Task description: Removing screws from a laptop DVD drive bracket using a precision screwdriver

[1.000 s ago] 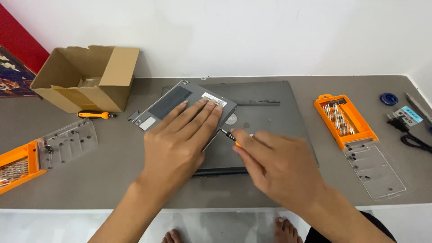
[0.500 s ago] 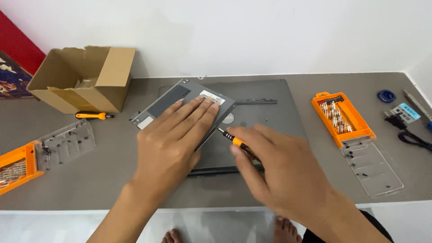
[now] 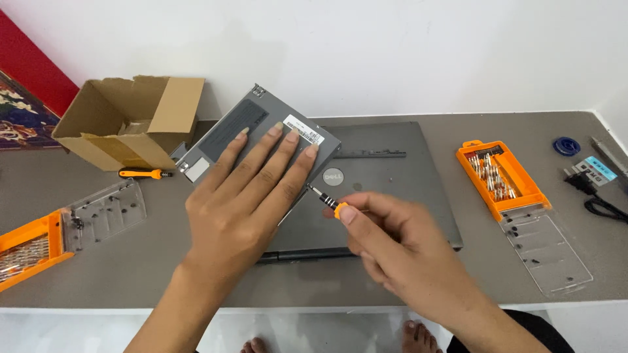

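Observation:
A closed grey laptop (image 3: 386,176) lies on the grey table (image 3: 458,274). A flat grey rectangular component (image 3: 248,124) with a white label rests tilted on the laptop's left part, its far end raised. My left hand (image 3: 245,196) lies flat on this component, fingers spread. My right hand (image 3: 386,238) grips a small black and orange screwdriver (image 3: 330,202). Its tip points at the component's right edge, just below my left fingers.
An open cardboard box (image 3: 124,124) stands at the back left, with an orange screwdriver (image 3: 144,174) before it. Orange bit cases with clear lids lie at the left (image 3: 39,242) and the right (image 3: 500,176). A blue round object (image 3: 566,145) and a black cable (image 3: 605,206) sit at the far right.
The grey component has been lifted and tilted up under my left hand. My right hand with the screwdriver has stayed near its right edge.

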